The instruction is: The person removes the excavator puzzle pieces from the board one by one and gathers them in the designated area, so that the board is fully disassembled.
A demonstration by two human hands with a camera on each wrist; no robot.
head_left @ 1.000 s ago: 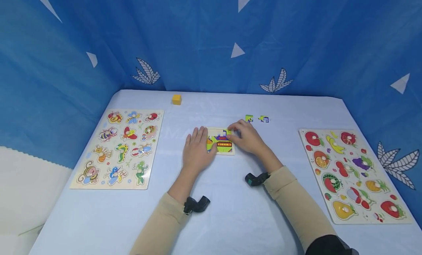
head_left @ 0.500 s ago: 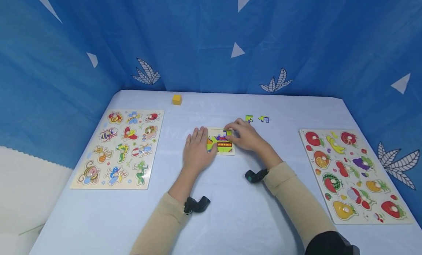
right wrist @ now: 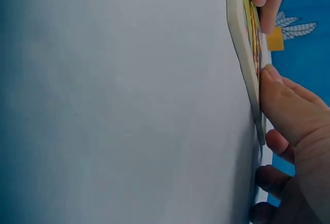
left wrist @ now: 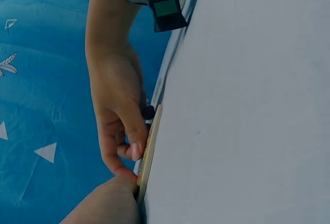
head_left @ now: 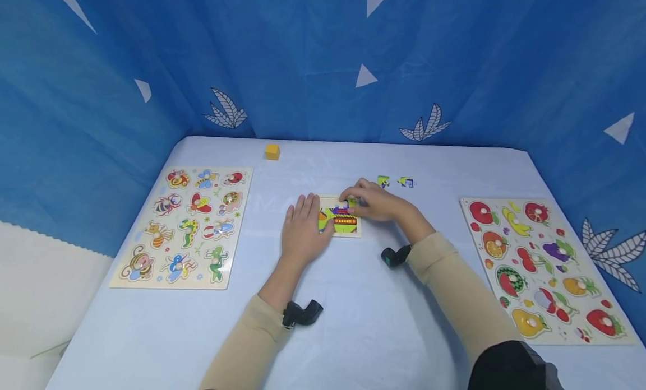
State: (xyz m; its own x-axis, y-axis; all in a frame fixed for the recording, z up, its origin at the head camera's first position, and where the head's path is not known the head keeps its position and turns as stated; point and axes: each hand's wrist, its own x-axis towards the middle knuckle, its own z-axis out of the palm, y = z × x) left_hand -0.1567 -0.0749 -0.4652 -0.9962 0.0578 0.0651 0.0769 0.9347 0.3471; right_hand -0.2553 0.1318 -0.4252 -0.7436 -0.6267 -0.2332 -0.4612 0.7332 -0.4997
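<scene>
A small picture puzzle in a pale wooden frame [head_left: 345, 236] lies mid-table, showing a purple and orange vehicle on green. My left hand [head_left: 305, 230] rests flat over its left end, fingers straight, thumb on the picture. My right hand [head_left: 375, 204] is bent over the upper right corner, thumb and index finger pinching a puzzle piece [head_left: 345, 204] in the picture, mostly hidden by the fingers. In the right wrist view the thumb [right wrist: 281, 98] presses along the board's edge [right wrist: 242, 44]. Two loose puzzle pieces, one [head_left: 383, 181] nearer and another [head_left: 406, 182] farther right, lie beyond the right hand.
On the left lies an insect peg board [head_left: 169, 283]; a fruit peg board [head_left: 550, 337] lies on the right. A yellow cube [head_left: 272, 152] sits near the table's back edge. Blue cloth [head_left: 303, 59] hangs behind the white table [head_left: 348, 323].
My right hand's fingertips have shifted slightly left along the top of the puzzle, and its wrist has turned a little. The left hand stays on the board; the loose pieces are unmoved.
</scene>
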